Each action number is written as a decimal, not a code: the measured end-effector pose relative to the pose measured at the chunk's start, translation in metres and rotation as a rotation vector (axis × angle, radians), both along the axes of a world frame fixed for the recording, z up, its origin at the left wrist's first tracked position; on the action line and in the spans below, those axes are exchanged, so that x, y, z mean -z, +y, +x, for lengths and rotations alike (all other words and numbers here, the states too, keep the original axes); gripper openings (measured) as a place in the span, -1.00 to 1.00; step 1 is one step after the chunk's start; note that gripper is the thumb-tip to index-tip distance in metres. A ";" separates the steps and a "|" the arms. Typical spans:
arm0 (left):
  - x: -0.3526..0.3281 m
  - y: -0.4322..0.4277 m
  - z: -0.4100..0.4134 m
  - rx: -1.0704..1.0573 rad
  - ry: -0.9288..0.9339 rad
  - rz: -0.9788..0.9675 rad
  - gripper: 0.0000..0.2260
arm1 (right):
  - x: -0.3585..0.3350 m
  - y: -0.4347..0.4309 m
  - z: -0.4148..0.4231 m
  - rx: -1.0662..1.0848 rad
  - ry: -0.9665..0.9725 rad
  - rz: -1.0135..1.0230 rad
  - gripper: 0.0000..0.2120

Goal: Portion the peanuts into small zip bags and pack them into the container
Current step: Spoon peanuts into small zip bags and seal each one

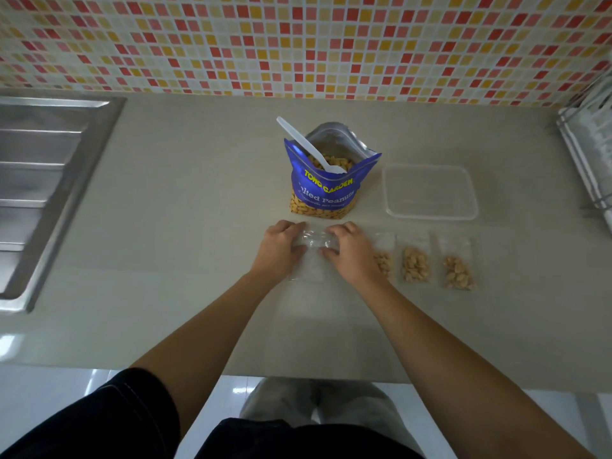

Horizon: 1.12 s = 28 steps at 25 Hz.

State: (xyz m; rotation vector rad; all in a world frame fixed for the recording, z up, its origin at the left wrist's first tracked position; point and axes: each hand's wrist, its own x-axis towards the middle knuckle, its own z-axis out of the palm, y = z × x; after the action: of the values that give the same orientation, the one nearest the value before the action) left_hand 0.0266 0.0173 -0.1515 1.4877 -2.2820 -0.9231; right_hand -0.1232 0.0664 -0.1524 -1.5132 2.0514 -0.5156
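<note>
From the head camera, a clear small zip bag (308, 264) lies flat on the grey counter (198, 226) straight in front of the person. Its long axis runs away from the body and its mouth is at the far end. The left hand (280, 245) and right hand (351, 251) sit close together, each with fingers curled over and pinching a top corner of that bag. Just beyond them stands the blue peanut pouch (326, 180), upright and open. A white spoon (308, 147) sits in the nuts, its handle slanting up and to the far left. The clear container (430, 192) lies to the right of the pouch, long side across the counter. Nearer the person, a row of three filled bags (415, 263) lies lengthwise like the held one, the first touching the right wrist. A sink (49, 180) borders the left, a dish rack (592, 154) the right, and a tiled wall (298, 44) the back. Bare counter lies between sink and hands.
</note>
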 end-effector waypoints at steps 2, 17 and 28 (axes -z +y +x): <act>0.002 -0.003 0.001 0.032 -0.028 -0.009 -0.54 | 0.001 -0.001 0.002 0.042 -0.047 -0.028 -0.64; 0.003 0.002 0.021 0.069 0.047 0.044 -0.57 | 0.002 0.007 0.008 0.079 -0.097 -0.154 -0.91; -0.030 -0.007 0.019 -0.095 0.186 -0.053 -0.80 | -0.033 0.016 0.010 0.190 -0.329 -0.239 -0.80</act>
State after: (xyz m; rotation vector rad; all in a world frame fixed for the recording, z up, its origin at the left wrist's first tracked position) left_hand 0.0461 0.0106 -0.1216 1.4116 -2.0695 -0.9247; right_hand -0.1132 0.0820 -0.1192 -1.2626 1.9318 -1.0422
